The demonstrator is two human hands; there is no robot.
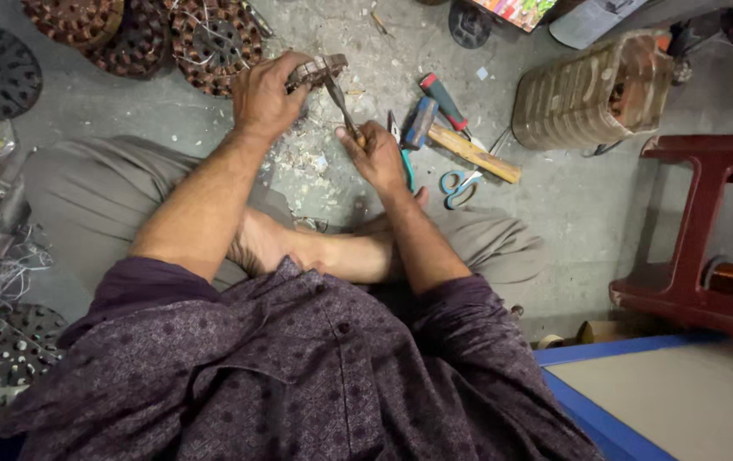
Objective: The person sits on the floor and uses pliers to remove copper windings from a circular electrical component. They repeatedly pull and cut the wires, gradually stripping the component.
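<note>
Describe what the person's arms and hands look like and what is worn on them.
Both hands, left and right, are bare: no gloves. The forearms are bare too. Dark purple patterned shirt sleeves are pushed up near the elbows. No watch or rings show.

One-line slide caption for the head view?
Seated on the floor, left hand grips a round slotted motor core while right hand works a thin metal tool into it.
</note>
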